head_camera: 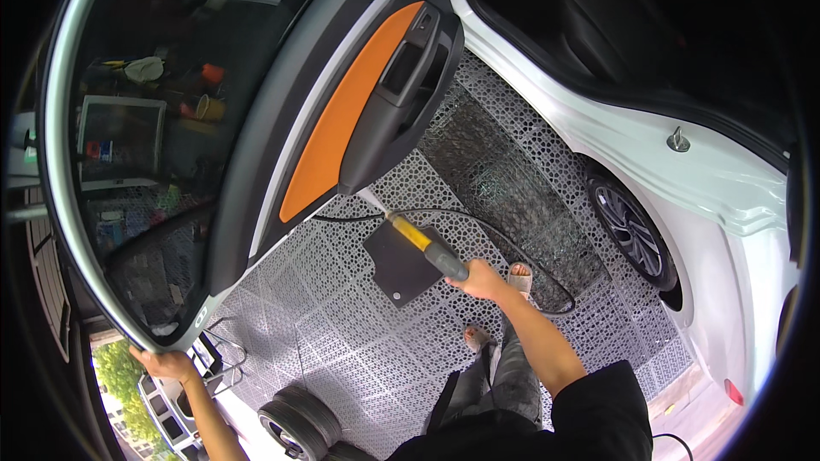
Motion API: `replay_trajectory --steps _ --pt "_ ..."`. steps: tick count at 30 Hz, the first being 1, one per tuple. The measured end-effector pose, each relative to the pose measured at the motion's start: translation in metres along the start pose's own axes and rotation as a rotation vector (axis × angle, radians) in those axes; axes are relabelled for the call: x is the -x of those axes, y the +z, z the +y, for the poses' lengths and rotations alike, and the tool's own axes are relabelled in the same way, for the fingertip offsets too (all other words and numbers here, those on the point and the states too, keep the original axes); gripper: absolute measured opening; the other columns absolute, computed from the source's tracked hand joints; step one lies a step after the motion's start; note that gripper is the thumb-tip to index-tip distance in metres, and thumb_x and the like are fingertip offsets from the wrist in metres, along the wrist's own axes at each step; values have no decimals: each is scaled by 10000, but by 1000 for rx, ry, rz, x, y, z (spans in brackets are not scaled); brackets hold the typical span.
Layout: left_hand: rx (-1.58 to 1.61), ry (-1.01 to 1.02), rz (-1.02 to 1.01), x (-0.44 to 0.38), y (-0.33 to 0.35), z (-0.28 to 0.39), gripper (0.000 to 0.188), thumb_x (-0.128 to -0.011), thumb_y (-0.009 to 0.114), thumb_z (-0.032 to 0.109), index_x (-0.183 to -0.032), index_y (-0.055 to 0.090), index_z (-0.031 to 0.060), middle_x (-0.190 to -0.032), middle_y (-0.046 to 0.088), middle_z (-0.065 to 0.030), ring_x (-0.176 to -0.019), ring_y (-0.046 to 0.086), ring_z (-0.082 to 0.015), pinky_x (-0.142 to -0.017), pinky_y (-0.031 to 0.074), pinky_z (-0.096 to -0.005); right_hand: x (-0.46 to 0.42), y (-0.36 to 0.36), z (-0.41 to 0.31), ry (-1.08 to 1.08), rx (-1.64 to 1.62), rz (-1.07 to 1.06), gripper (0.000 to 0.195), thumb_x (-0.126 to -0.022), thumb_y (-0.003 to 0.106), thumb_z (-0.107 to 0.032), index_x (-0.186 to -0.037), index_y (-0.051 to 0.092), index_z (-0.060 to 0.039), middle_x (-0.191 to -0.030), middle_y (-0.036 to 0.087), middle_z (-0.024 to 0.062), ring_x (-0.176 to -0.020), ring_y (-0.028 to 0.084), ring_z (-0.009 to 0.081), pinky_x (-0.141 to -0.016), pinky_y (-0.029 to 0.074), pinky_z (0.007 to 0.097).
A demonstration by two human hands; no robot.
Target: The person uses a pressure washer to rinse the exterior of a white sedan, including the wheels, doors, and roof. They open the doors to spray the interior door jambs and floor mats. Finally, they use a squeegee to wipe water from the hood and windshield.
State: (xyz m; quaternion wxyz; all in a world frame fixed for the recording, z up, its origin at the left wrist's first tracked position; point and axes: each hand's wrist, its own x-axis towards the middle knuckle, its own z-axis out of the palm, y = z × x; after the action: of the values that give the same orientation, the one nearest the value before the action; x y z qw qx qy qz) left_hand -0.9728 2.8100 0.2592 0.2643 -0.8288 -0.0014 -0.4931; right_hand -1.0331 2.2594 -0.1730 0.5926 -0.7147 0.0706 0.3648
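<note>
My left hand (pixel 168 363) holds the corner of the window frame on an opened white car door (pixel 218 301). In my right hand (pixel 482 279) is the grey handle of a yellow-and-grey cleaning wand (pixel 413 234), angled toward the bottom of the door's inner side. A pale streak runs from its nozzle to the lower edge of the dark armrest and pocket; whether it is spray or a clear tip I cannot tell. The door's inner side has an orange trim panel (pixel 343 118) and a silver strip. My right fingers hide the handle's end.
A black hose (pixel 525 240) curves over the perforated floor tiles (pixel 288 307). Beneath the wand lies a dark floor mat (pixel 403 262). A wet dark strip (pixel 512 186) runs alongside the car body (pixel 628 121) and rear wheel (pixel 628 230). Stacked tires (pixel 304 422) stand by my legs.
</note>
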Motion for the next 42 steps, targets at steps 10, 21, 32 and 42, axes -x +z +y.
replay_trajectory --steps 10,21,32,42 --pt "217 -214 -33 -11 -8 52 546 -1064 296 434 -1180 573 -22 -821 554 -280 -691 527 -465 -629 378 -524 108 69 -36 -161 -53 -137 539 -878 789 -361 -1302 648 -59 -1014 756 172 -894 734 263 -837 564 375" --pt "379 -251 -110 -29 -39 84 355 -1028 454 280 -1196 605 6 -1010 654 -260 -901 636 -484 -772 488 -511 192 119 -6 -224 75 -203 453 -903 765 -411 -1107 695 -13 -908 752 151 -829 740 244 -772 561 381" --pt "941 -184 -303 -18 -304 238 357 -877 629 265 -1083 637 -27 -1001 636 -203 -910 627 -353 -803 490 -480 221 180 163 -148 628 -164 624 -813 761 -562 -1112 734 -14 -942 733 280 -948 718 438 -834 563 479" --pt "1790 -58 -866 196 -396 230 225 -903 621 180 -1071 678 42 -1115 665 -111 -1089 642 -276 -933 505 -446 233 200 140 315 999 -66 640 -790 746 -550 -1057 730 31 -1134 715 268 -1119 678 426 -951 550 490"
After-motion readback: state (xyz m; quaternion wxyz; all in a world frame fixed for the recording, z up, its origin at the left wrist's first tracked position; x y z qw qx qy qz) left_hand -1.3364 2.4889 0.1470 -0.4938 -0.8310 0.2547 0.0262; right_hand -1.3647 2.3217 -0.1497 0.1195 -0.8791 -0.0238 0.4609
